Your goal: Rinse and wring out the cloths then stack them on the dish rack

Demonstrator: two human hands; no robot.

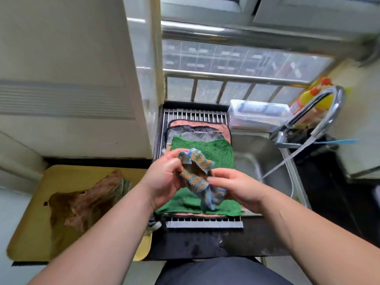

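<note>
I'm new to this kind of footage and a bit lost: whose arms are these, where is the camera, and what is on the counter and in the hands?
There is no machine here. These are a person's two bare arms, filmed by one wide-angle camera worn on the head and looking down. The left hand and right hand both grip a crumpled blue and orange cloth above the dish rack, which sits left of the sink. On the rack a green cloth lies atop a grey cloth and a pink cloth. Further left, a yellow tray holds brownish cloths. At right, water runs from the tap.
</note>
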